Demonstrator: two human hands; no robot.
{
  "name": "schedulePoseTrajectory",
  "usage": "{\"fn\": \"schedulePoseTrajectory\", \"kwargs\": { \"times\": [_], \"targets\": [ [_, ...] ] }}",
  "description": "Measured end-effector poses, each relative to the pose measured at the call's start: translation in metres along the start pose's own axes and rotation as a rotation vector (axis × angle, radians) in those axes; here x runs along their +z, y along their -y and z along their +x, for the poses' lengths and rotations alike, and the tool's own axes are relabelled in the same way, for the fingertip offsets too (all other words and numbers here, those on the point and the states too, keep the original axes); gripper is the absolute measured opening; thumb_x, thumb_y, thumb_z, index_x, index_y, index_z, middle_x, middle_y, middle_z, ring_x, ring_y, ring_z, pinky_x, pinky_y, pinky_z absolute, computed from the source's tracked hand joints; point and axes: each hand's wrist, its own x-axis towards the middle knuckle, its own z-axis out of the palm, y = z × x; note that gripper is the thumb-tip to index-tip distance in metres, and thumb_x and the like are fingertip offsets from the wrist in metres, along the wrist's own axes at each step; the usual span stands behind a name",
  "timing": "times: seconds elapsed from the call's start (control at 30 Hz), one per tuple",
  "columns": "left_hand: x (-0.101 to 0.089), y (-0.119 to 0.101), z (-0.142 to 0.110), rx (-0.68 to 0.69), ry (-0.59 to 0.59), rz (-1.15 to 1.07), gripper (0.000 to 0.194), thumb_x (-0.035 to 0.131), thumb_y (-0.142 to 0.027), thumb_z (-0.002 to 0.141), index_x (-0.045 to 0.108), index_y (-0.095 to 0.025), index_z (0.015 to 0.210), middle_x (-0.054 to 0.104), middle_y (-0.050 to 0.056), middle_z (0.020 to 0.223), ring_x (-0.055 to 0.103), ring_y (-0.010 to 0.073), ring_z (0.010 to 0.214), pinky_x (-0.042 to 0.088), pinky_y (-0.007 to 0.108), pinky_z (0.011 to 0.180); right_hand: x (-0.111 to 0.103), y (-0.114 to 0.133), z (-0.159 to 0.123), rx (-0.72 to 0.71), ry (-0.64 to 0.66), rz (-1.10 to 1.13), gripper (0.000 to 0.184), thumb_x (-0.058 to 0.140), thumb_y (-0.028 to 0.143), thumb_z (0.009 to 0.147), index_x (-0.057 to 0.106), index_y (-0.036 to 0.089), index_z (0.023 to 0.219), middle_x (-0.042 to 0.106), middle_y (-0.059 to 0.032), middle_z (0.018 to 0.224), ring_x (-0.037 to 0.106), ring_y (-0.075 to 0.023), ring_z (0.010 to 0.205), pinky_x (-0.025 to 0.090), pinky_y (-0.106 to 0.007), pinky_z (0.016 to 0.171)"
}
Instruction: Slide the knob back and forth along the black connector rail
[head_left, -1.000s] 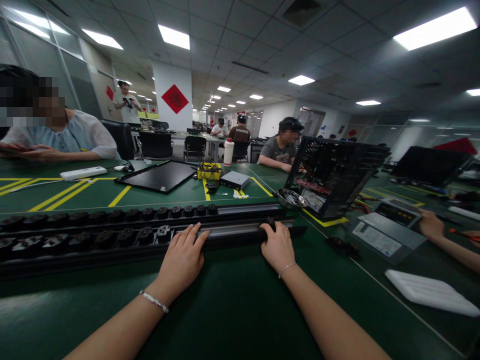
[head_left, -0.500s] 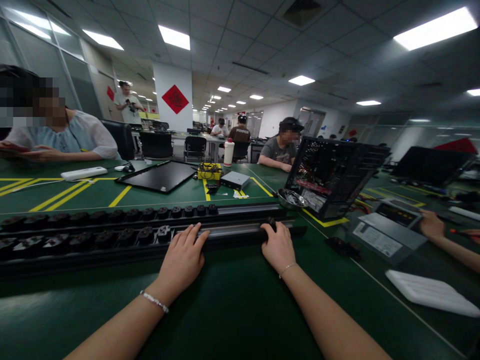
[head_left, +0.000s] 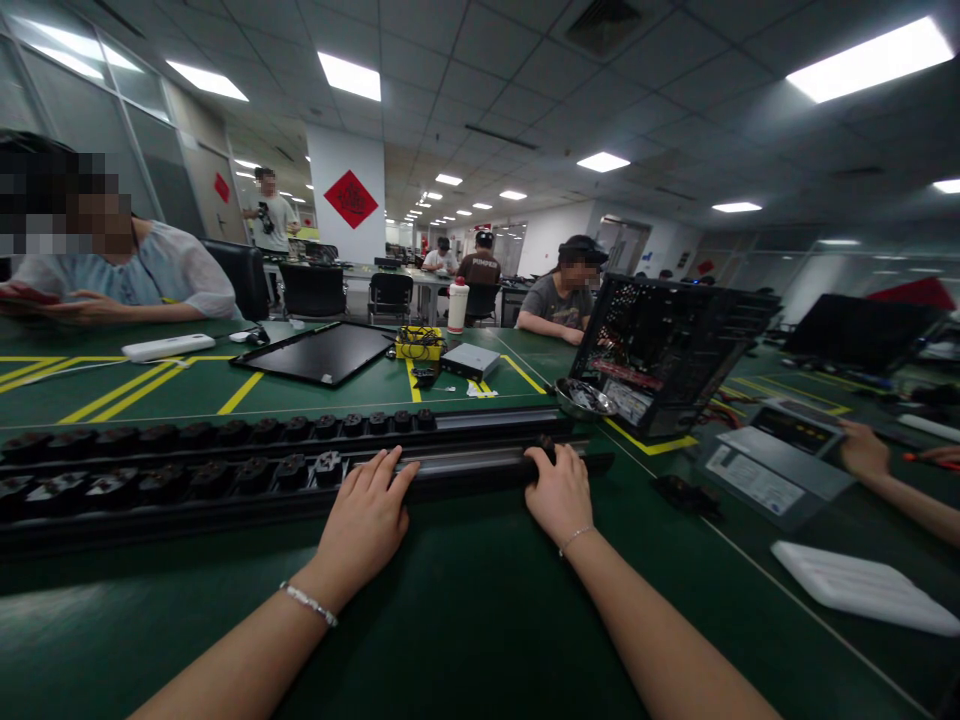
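Observation:
Two long black rails lie side by side across the green table. The near rail (head_left: 469, 485) carries a row of round black socket modules (head_left: 210, 478) on its left part, and a pale strip shows in its channel further right. My left hand (head_left: 367, 505) rests palm down on it, fingers stretched over the channel beside the last module, which has a light face (head_left: 328, 466). Near the right end, my right hand (head_left: 559, 490) has its fingers closed around a small black piece (head_left: 546, 446) on the rail, mostly hidden. The far rail (head_left: 495, 420) holds similar modules (head_left: 352, 425).
Beyond the rails lie a dark flat panel (head_left: 322, 355), a yellow box of cables (head_left: 420, 343) and a grey drive (head_left: 470, 360). A metal bowl (head_left: 583, 400) and an open computer case (head_left: 660, 350) stand right. A co-worker's hand (head_left: 862, 450) touches a power supply (head_left: 780, 465).
My right hand has shifted very slightly to the right along the near rail. My left hand stays in place. A standing person in the background has moved to the right.

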Motion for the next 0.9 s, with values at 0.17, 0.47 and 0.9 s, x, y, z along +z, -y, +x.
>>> {"fn": "schedulePoseTrajectory", "kwargs": {
  "times": [0.17, 0.47, 0.9],
  "targets": [
    [-0.0030, -0.0017, 0.0013, -0.008, 0.008, 0.001, 0.051, 0.048, -0.014, 0.076, 0.052, -0.021, 0.126, 0.047, 0.011, 0.138, 0.043, 0.0270, 0.125, 0.035, 0.042, 0.102, 0.0020, -0.0026, 0.0004, 0.017, -0.013, -0.021, 0.044, 0.051, 0.014, 0.073, 0.058, 0.027, 0.114, 0.045, -0.0119, 0.124, 0.033, -0.0308, 0.126, 0.023, -0.045, 0.104],
    [-0.0018, 0.0000, -0.0001, -0.003, -0.011, -0.007, 0.051, 0.048, -0.014, 0.076, 0.051, -0.022, 0.126, 0.046, 0.010, 0.138, 0.042, 0.0263, 0.126, 0.034, 0.042, 0.102, -0.0004, -0.0008, -0.0004, 0.029, 0.009, -0.041, 0.045, 0.051, 0.015, 0.073, 0.056, 0.028, 0.116, 0.045, -0.0117, 0.126, 0.032, -0.0304, 0.127, 0.022, -0.045, 0.104],
    [0.0023, 0.0006, 0.0002, -0.004, -0.020, -0.023, 0.051, 0.048, -0.014, 0.075, 0.051, -0.022, 0.125, 0.047, 0.011, 0.138, 0.042, 0.0269, 0.126, 0.034, 0.043, 0.102, -0.0024, 0.0001, 0.0011, 0.083, 0.052, -0.017, 0.044, 0.051, 0.017, 0.074, 0.056, 0.031, 0.116, 0.042, -0.0100, 0.128, 0.023, -0.0355, 0.133, 0.020, -0.051, 0.105]
  ]
}}
